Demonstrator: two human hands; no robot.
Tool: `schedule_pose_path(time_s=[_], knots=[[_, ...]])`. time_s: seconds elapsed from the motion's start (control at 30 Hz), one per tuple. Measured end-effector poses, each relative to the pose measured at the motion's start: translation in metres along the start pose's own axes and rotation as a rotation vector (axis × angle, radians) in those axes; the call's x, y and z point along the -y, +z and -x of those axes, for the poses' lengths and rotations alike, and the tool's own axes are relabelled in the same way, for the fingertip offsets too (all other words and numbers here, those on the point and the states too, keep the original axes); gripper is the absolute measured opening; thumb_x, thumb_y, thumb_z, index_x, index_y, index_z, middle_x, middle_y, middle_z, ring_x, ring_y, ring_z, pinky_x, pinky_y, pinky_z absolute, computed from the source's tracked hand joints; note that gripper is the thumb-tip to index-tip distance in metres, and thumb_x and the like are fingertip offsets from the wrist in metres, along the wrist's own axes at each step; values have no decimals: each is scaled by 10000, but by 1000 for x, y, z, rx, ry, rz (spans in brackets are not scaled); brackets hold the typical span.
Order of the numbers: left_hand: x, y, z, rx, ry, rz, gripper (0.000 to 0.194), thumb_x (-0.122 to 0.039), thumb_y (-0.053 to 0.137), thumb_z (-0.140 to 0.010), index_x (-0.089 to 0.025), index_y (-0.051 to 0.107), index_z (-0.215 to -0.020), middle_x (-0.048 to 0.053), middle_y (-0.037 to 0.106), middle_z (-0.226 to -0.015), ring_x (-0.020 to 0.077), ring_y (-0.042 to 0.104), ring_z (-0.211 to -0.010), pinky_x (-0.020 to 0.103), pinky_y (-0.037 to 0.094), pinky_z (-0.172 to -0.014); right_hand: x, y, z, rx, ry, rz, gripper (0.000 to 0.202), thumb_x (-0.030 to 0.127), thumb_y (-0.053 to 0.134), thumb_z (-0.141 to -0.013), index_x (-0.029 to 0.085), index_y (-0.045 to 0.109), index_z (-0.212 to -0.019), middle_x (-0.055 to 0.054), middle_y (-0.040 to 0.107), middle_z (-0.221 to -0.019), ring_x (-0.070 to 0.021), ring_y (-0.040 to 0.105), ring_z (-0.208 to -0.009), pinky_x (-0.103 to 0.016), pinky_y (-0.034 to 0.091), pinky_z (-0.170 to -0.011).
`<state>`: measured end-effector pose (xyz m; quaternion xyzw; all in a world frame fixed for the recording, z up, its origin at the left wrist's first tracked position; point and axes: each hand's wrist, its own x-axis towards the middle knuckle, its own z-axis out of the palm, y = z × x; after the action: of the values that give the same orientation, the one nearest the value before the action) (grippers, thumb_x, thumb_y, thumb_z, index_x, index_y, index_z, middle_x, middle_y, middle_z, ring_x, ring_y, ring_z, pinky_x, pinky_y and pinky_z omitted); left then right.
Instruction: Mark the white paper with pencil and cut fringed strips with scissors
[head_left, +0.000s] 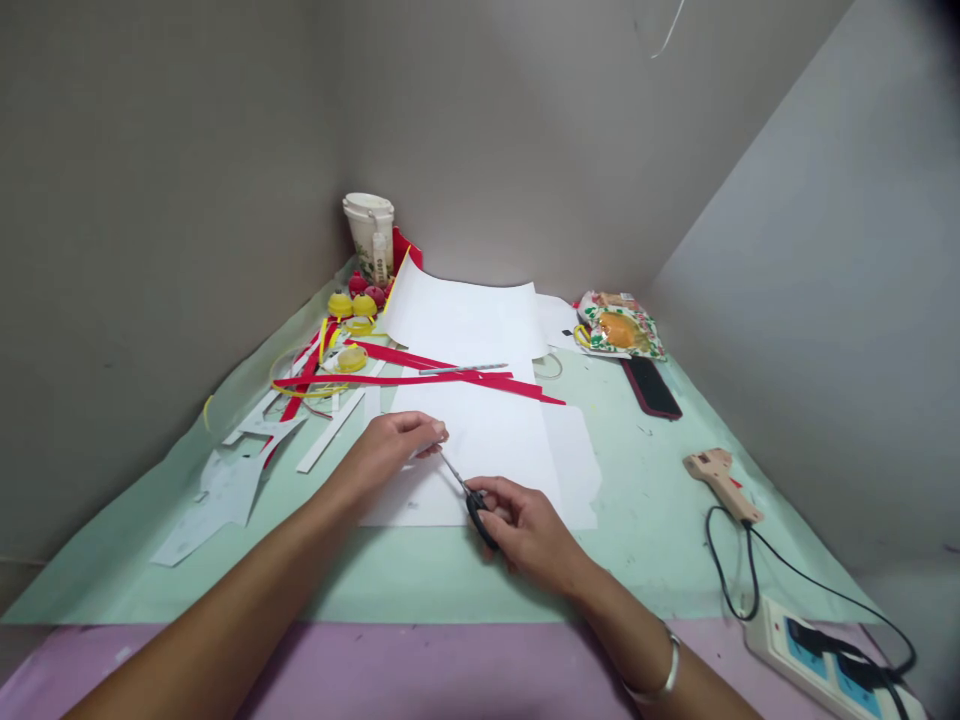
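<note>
My right hand (525, 525) grips small scissors (478, 515) with black handles. Their thin blades point up and left toward my left hand (409, 440). The left fingers are pinched together at the blade tips; whatever they hold is too small to make out. Beneath both hands lies a white sheet of paper (487, 460). Just beyond them, long red strips (412, 380) cross the paper, with a slim grey pencil-like stick (465, 369) resting on top.
White paper scraps (225, 490) and yellow round pieces (352, 358) lie left. A lidded cup (371, 235) and curled white sheet (469, 315) stand behind. At right are a food packet (621, 328), phone (651, 388), corded glue gun (724, 483) and power strip (817, 660).
</note>
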<state>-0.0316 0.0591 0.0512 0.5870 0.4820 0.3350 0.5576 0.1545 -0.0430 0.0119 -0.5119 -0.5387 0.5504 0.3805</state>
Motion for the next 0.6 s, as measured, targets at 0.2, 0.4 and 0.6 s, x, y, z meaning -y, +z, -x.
schedule_pose_path(time_s=[0.2, 0.4, 0.6], knots=[[1, 1, -14, -26, -1, -58, 244, -455, 690, -698, -215, 729, -705, 24, 707, -760, 193, 588, -744, 275, 388, -722, -1, 1, -3, -33, 20, -18, 296, 262, 569, -857, 203, 613, -1144, 29, 487, -719, -76, 547, -502, -161, 403, -390], [4, 0, -18, -278, 21, 85, 316, -463, 738, -664, -216, 762, -859, 57, 735, -955, 202, 609, -839, 267, 424, -717, 0, 3, -6, -92, 74, -75, 315, 294, 559, -853, 205, 576, -1154, 31, 508, -732, -102, 598, -503, -148, 387, -325], [1, 6, -1, -246, -114, 551, 284, -328, 772, -679, -157, 746, -904, 29, 675, -801, 80, 551, -642, 186, 442, -601, -4, 6, -4, -155, -10, -170, 362, 297, 552, -859, 213, 529, -1210, 8, 529, -801, -110, 618, -573, -148, 418, -343]])
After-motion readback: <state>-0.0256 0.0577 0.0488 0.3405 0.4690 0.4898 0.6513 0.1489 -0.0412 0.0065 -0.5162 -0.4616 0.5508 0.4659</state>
